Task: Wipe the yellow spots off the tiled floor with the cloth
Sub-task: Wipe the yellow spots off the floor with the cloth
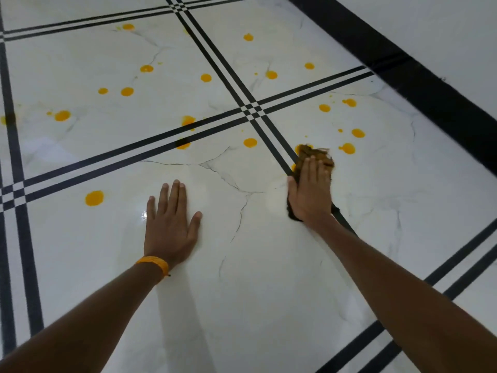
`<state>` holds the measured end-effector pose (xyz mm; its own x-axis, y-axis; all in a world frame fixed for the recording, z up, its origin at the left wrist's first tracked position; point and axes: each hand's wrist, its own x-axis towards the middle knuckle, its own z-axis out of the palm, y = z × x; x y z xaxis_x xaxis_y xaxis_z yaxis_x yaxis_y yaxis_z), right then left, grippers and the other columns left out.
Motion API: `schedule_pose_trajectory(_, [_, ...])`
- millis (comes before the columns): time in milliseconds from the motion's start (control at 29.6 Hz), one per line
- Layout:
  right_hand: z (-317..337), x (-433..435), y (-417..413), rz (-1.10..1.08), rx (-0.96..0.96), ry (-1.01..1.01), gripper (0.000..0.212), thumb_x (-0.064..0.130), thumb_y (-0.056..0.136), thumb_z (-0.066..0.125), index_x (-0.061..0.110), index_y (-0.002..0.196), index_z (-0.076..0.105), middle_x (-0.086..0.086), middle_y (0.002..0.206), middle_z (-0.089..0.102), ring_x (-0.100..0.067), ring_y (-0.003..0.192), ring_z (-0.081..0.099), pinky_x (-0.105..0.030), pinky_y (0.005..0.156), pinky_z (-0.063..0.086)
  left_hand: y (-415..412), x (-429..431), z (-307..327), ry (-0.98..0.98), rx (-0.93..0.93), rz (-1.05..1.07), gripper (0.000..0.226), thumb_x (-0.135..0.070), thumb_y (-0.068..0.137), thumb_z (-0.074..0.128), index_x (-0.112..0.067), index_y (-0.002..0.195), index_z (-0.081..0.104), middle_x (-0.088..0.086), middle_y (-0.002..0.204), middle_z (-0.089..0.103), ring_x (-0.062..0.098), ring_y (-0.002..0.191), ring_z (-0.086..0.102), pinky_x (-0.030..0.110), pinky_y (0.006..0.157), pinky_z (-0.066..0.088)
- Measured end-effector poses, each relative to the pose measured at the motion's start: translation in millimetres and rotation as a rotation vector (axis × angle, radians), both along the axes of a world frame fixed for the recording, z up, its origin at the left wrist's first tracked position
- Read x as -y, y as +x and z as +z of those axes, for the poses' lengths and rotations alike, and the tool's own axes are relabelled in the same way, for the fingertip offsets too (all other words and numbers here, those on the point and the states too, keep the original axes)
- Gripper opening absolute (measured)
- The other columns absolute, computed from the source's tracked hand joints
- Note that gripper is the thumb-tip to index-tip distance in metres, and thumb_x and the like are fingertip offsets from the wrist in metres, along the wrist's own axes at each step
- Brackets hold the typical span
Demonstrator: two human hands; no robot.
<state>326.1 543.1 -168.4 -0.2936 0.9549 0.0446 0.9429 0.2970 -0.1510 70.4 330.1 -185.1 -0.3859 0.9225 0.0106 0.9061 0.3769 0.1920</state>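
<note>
Several yellow spots dot the glossy white marble-look tiled floor, among them one near left, one at mid floor and one to the right. My right hand presses flat on a brown cloth, which lies over a black tile stripe and covers part of a yellow spot at its far edge. My left hand rests flat on the floor with fingers spread, holding nothing; an orange thread band circles its wrist.
Double black stripes cross the floor in a grid. A wide black border band runs along the right, with a pale surface beyond it.
</note>
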Motion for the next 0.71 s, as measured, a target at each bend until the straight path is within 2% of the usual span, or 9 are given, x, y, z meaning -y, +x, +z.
schedule_pose_trajectory(68, [0.3, 30.2, -8.4, 0.205, 0.020, 0.017, 0.070, 0.045, 0.104, 0.023, -0.003, 0.155, 0.029, -0.021, 0.162, 0.031, -0.038, 0.150, 0.026, -0.049, 0.124, 0.020, 0.9, -0.4, 1.4, 0.003, -0.002, -0.008, 0.076, -0.054, 0.099, 0.018, -0.008, 0.159, 0.009, 0.008, 0.167, 0.007, 0.027, 0.155, 0.002, 0.053, 0.124, 0.008])
schedule_pose_trajectory(169, [-1.5, 70.6, 39.0, 0.469, 0.046, -0.043, 0.066, 0.046, 0.106, 0.025, 0.009, 0.161, 0.017, -0.006, 0.169, 0.014, -0.024, 0.157, 0.007, -0.044, 0.127, 0.012, 2.0, 0.8, 4.0, 0.001, -0.003, 0.004, 0.076, -0.054, 0.099, 0.016, -0.007, 0.158, 0.010, 0.009, 0.167, 0.009, 0.029, 0.155, 0.003, 0.054, 0.123, 0.009])
schedule_pose_trajectory(237, [-2.4, 50.7, 62.9, 0.416, 0.036, -0.002, 0.067, 0.047, 0.106, 0.023, 0.007, 0.159, 0.021, -0.010, 0.167, 0.022, -0.029, 0.156, 0.015, -0.046, 0.125, 0.018, 2.4, 0.3, 5.6, -0.001, 0.000, -0.004, 0.076, -0.054, 0.099, 0.017, -0.006, 0.158, 0.012, 0.010, 0.167, 0.010, 0.030, 0.155, 0.004, 0.055, 0.123, 0.009])
schedule_pose_trajectory(271, [-1.7, 36.3, 63.9, 0.303, 0.029, -0.013, 0.069, 0.047, 0.105, 0.021, 0.002, 0.158, 0.025, -0.015, 0.165, 0.027, -0.034, 0.153, 0.021, -0.048, 0.124, 0.020, 1.9, 0.7, 5.0, -0.003, -0.002, -0.003, 0.076, -0.054, 0.099, 0.017, -0.006, 0.158, 0.013, 0.010, 0.167, 0.011, 0.030, 0.154, 0.005, 0.055, 0.123, 0.010])
schedule_pose_trajectory(338, [-2.0, 6.9, 35.9, 0.070, 0.012, 0.023, 0.071, 0.044, 0.103, 0.021, -0.005, 0.153, 0.032, -0.024, 0.159, 0.034, -0.043, 0.147, 0.031, -0.052, 0.122, 0.023, 2.4, 0.8, 4.6, 0.002, -0.014, 0.009, 0.076, -0.054, 0.099, 0.017, -0.006, 0.158, 0.013, 0.010, 0.167, 0.012, 0.030, 0.154, 0.006, 0.054, 0.123, 0.009])
schedule_pose_trajectory(372, [-2.1, 4.6, 15.7, 0.038, 0.012, 0.040, 0.071, 0.041, 0.101, 0.023, -0.008, 0.151, 0.034, -0.027, 0.157, 0.036, -0.045, 0.145, 0.034, -0.053, 0.121, 0.025, 4.1, 0.4, 5.7, 0.000, -0.017, -0.001, 0.076, -0.054, 0.099, 0.018, -0.006, 0.158, 0.014, 0.010, 0.167, 0.012, 0.030, 0.154, 0.006, 0.054, 0.123, 0.009])
schedule_pose_trajectory(474, [-4.2, 51.0, -24.4, 0.346, 0.047, 0.032, 0.066, 0.038, 0.104, 0.025, -0.002, 0.156, 0.026, -0.019, 0.163, 0.028, -0.039, 0.152, 0.022, -0.051, 0.124, 0.019, 1.9, 0.5, 4.5, 0.000, -0.006, 0.000, 0.076, -0.053, 0.099, 0.018, -0.006, 0.158, 0.014, 0.011, 0.167, 0.013, 0.030, 0.154, 0.007, 0.054, 0.123, 0.010])
schedule_pose_trajectory(575, [-0.4, 84.0, 24.8, 0.586, 0.029, -0.007, 0.064, 0.044, 0.107, 0.022, 0.010, 0.161, 0.016, -0.004, 0.169, 0.016, -0.023, 0.157, 0.005, -0.044, 0.127, 0.010, 3.1, -1.3, 5.6, -0.002, -0.003, -0.002, 0.077, -0.053, 0.098, 0.017, -0.003, 0.157, 0.018, 0.014, 0.165, 0.017, 0.033, 0.153, 0.011, 0.057, 0.122, 0.012])
schedule_pose_trajectory(710, [-5.7, 27.3, 44.1, 0.251, 0.034, 0.006, 0.070, 0.047, 0.104, 0.018, 0.002, 0.157, 0.027, -0.014, 0.165, 0.027, -0.034, 0.153, 0.022, -0.051, 0.124, 0.020, 3.2, -20.0, 10.3, 0.027, 0.016, -0.074, 0.081, -0.053, 0.094, 0.012, -0.001, 0.157, 0.017, 0.015, 0.165, 0.013, 0.030, 0.154, 0.006, 0.052, 0.124, 0.004])
